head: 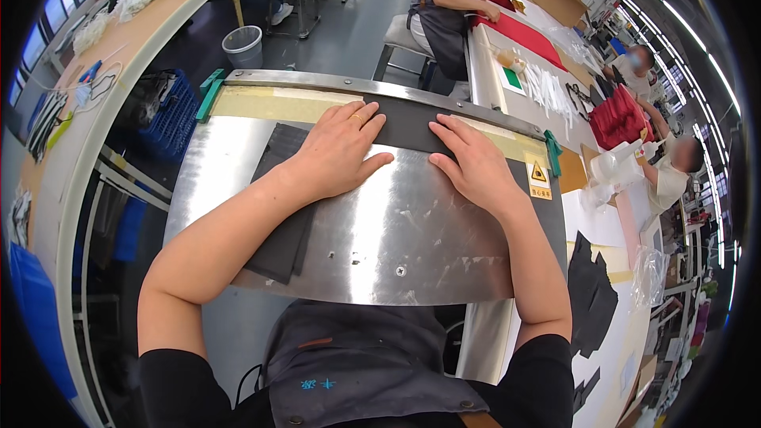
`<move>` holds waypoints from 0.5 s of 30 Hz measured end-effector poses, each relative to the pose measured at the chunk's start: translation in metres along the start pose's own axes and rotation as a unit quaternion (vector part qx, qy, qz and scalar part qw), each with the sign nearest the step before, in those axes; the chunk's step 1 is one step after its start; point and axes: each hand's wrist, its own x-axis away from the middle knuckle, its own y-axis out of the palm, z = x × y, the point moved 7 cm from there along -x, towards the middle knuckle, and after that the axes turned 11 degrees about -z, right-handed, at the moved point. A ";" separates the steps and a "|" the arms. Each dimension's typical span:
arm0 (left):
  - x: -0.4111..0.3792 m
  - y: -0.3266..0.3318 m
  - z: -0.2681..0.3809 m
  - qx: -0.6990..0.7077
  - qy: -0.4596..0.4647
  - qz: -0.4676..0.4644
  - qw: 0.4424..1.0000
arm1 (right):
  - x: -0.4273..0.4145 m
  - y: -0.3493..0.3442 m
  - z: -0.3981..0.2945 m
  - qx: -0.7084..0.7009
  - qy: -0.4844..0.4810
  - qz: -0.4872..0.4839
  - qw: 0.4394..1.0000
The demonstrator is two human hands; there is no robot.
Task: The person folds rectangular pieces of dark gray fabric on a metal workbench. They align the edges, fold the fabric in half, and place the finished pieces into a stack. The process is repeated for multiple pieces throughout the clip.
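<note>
Both hands lie flat at the far side of a shiny metal machine plate. Between them is a flat dark strip of material, whose far edge reaches a metal bar. My left hand rests palm down, fingertips on the strip's left part. On the strip's right part lie the fingers of my right hand, thumb near its front edge. Neither hand grasps anything. Beneath my left forearm sits a stack of dark flat pieces, partly hidden by that arm.
Green end pieces flank the bar, and a yellow warning label is at the plate's right. Tables run along both sides; the right one bears black scraps. A blue crate stands left. A co-worker handles red material ahead.
</note>
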 end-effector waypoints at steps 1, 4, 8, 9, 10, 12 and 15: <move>0.000 0.000 0.000 0.002 -0.003 -0.003 1.000 | 0.000 -0.001 0.001 0.002 0.000 -0.003 1.000; 0.001 0.000 0.001 0.003 -0.005 -0.004 1.000 | 0.001 0.002 0.002 -0.005 0.004 -0.010 1.000; 0.002 -0.002 0.003 0.012 0.001 0.002 1.000 | 0.003 -0.001 0.000 0.000 0.003 -0.001 1.000; 0.002 -0.004 0.003 0.016 0.000 0.001 1.000 | 0.003 -0.001 -0.001 -0.004 0.004 0.001 1.000; 0.003 -0.004 0.002 0.026 -0.005 -0.004 1.000 | 0.003 -0.002 -0.002 -0.008 0.006 0.003 1.000; 0.003 -0.005 0.002 0.048 -0.012 -0.013 0.999 | 0.002 -0.004 -0.005 -0.002 0.008 -0.003 1.000; 0.003 -0.009 0.001 0.062 -0.013 -0.025 0.998 | 0.001 -0.004 -0.007 0.002 0.004 -0.016 1.000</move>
